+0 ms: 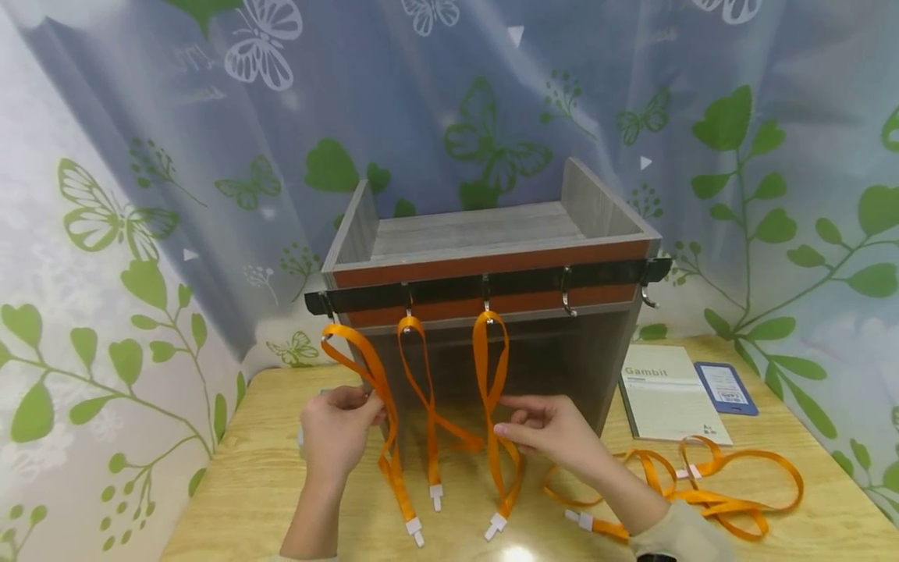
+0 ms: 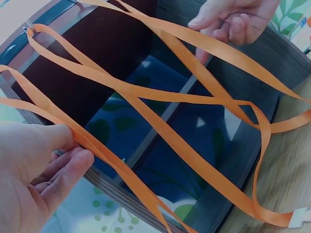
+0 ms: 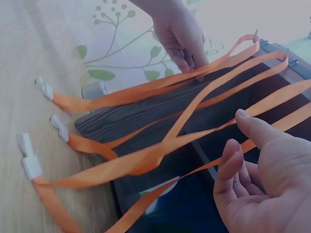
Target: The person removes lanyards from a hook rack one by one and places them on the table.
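Observation:
Three orange lanyards with white clips hang from hooks on a black rail (image 1: pixel 449 290). My left hand (image 1: pixel 335 429) pinches the leftmost lanyard (image 1: pixel 379 375) partway down, thumb and fingers on the strap (image 2: pixel 92 145). At the third hook, my right hand (image 1: pixel 555 433) is beside another lanyard (image 1: pixel 485 367), its thumb and index finger apart around one strand; the right wrist view shows this hand (image 3: pixel 272 165) with the thumb tip at the strap. Between the hands hangs the middle lanyard (image 1: pixel 421 375), its loop crossed and one part turned to the right.
Behind the lanyards stands a grey wooden shelf box (image 1: pixel 477 230) bearing the rail. More orange lanyards (image 1: pixel 744 499) lie loose at the table's right. A Gambit notebook (image 1: pixel 674 398) and a blue badge holder (image 1: pixel 730 386) lie beside the box. Two hooks (image 1: pixel 567 293) at the right carry nothing.

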Motion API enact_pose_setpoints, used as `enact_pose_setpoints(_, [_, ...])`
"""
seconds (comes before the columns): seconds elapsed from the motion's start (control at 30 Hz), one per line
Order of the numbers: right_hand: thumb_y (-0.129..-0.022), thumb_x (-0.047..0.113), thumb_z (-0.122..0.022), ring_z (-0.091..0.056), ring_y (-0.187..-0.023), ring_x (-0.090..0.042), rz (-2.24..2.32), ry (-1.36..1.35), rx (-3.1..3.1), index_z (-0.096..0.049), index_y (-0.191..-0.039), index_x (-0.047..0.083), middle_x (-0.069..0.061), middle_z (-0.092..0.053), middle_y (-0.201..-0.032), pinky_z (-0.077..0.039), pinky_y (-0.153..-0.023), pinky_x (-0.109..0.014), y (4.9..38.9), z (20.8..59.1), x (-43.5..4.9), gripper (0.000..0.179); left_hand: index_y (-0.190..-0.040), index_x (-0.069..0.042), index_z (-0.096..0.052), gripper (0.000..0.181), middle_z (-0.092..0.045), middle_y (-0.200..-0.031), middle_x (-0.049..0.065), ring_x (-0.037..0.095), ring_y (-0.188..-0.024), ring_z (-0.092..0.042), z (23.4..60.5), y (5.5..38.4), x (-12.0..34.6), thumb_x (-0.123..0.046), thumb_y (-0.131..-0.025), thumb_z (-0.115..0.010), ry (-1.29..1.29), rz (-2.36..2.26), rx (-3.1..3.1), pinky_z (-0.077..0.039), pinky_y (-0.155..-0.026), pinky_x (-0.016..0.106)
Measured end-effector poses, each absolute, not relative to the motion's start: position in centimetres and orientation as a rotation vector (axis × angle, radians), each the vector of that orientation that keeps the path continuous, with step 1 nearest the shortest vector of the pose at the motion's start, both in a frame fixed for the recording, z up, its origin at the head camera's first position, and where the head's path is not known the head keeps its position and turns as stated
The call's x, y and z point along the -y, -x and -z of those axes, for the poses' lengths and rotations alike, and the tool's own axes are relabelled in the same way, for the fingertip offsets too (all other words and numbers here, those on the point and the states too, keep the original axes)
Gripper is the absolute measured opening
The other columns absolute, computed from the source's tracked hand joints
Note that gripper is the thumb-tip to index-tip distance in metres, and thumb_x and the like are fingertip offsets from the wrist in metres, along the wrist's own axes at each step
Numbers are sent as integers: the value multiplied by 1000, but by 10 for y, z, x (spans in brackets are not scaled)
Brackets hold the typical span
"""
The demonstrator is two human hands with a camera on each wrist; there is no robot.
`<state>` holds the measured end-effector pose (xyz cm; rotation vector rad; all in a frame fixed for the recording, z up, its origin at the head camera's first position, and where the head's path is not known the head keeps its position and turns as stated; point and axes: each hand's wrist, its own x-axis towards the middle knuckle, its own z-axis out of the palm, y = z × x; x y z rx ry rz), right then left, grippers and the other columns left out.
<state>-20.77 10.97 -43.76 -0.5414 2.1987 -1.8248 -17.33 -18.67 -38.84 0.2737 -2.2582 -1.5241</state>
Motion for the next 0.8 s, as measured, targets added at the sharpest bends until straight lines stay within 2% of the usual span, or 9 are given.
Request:
enact_pose_setpoints(0.1, [-85,29,-80,-52,-58,-5,1806,537,-2227,-65,-128,0,-4,-66,-82,-44,-52,-21,208,432,-102,54,-87,7,-74,11,-74,-75,15,18,-60,-72,388,173,187,-4,-84,-74,-268,1525,2257,-57,-56,21])
enact_pose_setpoints(0.27, [-85,23,-80,-60,-64,-5,1811,572,-2233,-69,-117,-3,-1,-68,-83,-49,-55,-21,204,427,-94,43,-88,7,-74,12,-75,-75,15,17,-59,-72,388,172,188,-4,-84,-74,-276,1536,2257,-58,-56,23])
enact_pose_setpoints(0.43, [-86,23,-80,-54,-59,-3,1784,656,-2316,-75,-100,1,-2,-65,-76,-43,-51,-18,203,427,-89,27,-89,6,-75,14,-75,-75,14,17,-60,-72,384,173,189,-7,-84,-73,-314,1533,2275,-57,-58,22])
enact_pose_setpoints(0.57, [-87,25,-78,-57,-63,-3,1757,677,-2388,-78,-94,6,-5,-70,-81,-48,-54,-19,203,430,-89,20,-91,6,-75,16,-75,-76,14,16,-61,-73,383,174,189,-7,-83,-73,-314,1537,2277,-56,-57,21])
enact_pose_setpoints(0.7, [-89,28,-76,-61,-59,-11,1758,672,-2440,-80,-91,12,-4,-72,-78,-52,-53,-24,200,426,-93,17,-90,7,-76,15,-75,-76,15,15,-59,-72,386,174,189,-6,-83,-73,-296,1534,2269,-57,-56,22])
enact_pose_setpoints(0.8, [-91,25,-75,-60,-53,-18,1820,697,-2440,-79,-90,10,-10,-69,-70,-52,-49,-29,196,414,-98,16,-90,7,-76,14,-75,-76,15,15,-59,-72,388,175,189,-6,-83,-73,-289,1538,2265,-58,-57,25])
